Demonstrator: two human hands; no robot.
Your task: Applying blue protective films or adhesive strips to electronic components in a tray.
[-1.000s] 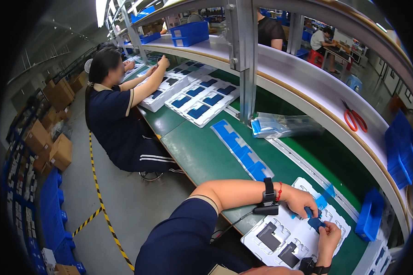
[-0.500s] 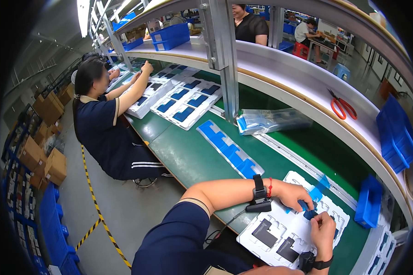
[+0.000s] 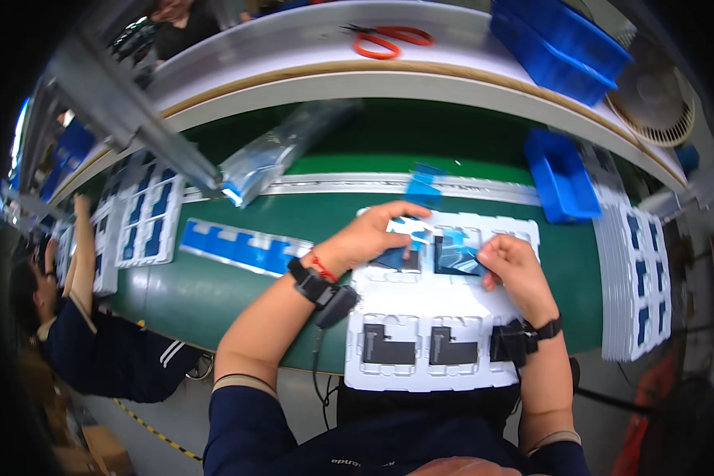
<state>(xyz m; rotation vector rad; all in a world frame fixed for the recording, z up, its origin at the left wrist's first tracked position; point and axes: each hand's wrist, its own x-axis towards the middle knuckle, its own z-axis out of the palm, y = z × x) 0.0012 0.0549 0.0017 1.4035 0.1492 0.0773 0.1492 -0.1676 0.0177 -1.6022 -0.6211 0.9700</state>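
Observation:
A white moulded tray (image 3: pixel 397 301) lies in front of me, holding flat dark L-shaped pieces such as this black piece (image 3: pixel 454 347) in its near row. My left hand (image 3: pixel 373 236) is over the far-left pocket, thumb and finger closed around blurred blue film (image 3: pixel 390 258). At the far middle pocket, my right hand (image 3: pixel 514 268) pinches the right edge of a dark flat piece (image 3: pixel 456 254) with glossy blue film on it. Whether that piece is lifted is unclear. Another bit of blue film (image 3: pixel 424 184) sticks up behind the tray.
A blue film strip (image 3: pixel 242 247) lies left on the green bench, with a clear plastic bag (image 3: pixel 274 147) behind it. A blue bin (image 3: pixel 562 176) and stacked trays (image 3: pixel 635 278) stand right. Red-handled pliers (image 3: pixel 389 40) rest on the shelf. A co-worker (image 3: pixel 103 333) sits left.
My view has swung to the right and down, now centred on the tray. My hands, close together before, are further apart, the right one at the film-covered dark piece.

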